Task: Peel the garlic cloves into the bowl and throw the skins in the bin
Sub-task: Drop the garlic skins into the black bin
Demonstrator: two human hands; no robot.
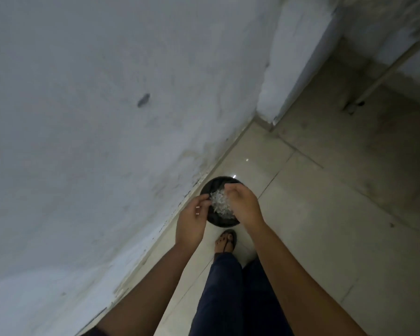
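Note:
A round black bin (212, 184) stands on the tiled floor against the wall. I stand over it with both hands above its opening. A clump of pale, flaky garlic skins (220, 204) sits between my hands over the bin. My right hand (243, 204) is seen from the back, its fingers curled around the right side of the clump. My left hand (194, 217) has bent fingers whose tips touch the left edge of the skins. The bowl and the garlic cloves are out of view.
A grey-white wall (95, 117) runs along the left, right beside the bin. Beige floor tiles (337, 190) spread to the right. My sandalled foot (226, 241) stands just behind the bin. A wall corner (277, 93) juts out further ahead.

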